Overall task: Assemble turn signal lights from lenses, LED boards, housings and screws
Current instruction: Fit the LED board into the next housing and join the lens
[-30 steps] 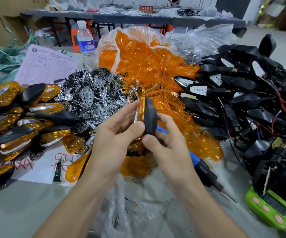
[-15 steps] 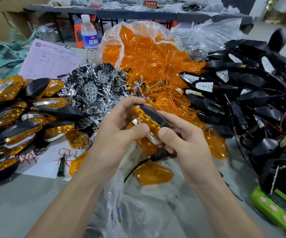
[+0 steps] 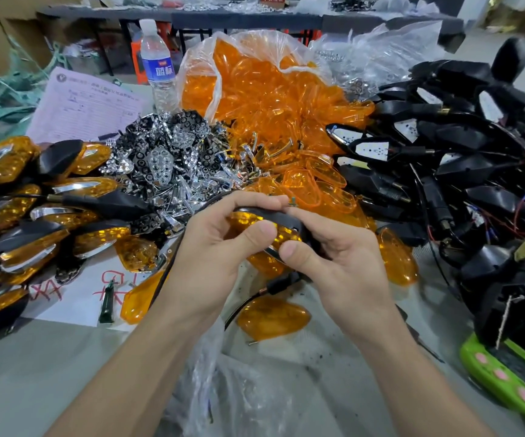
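Observation:
Both hands hold one turn signal [image 3: 281, 227] above the table's middle: black housing on top, orange lens facing me. My left hand [image 3: 220, 250] grips its left end, thumb pressed on the lens. My right hand [image 3: 336, 263] grips the right end, thumb on the lens edge; a small screw [image 3: 292, 201] shows at its fingertips. The signal's black cable [image 3: 273, 287] hangs below. Loose orange lenses [image 3: 270, 99] fill a clear bag behind. Chrome reflectors [image 3: 166, 159] are heaped left of centre. Black housings with LED boards [image 3: 463, 171] are piled at right.
Finished signals [image 3: 27, 209] lie stacked at the left. A water bottle [image 3: 157, 67] and a printed sheet [image 3: 84, 105] stand behind them. A green device [image 3: 507, 376] sits at the lower right. Crumpled clear plastic [image 3: 239, 383] lies between my forearms. A loose lens [image 3: 272, 316] rests under my hands.
The signal has turned from standing on edge to lying flatter with the lens toward me. Both hands shifted slightly right and lower, and the blue-handled screwdriver under them is no longer visible.

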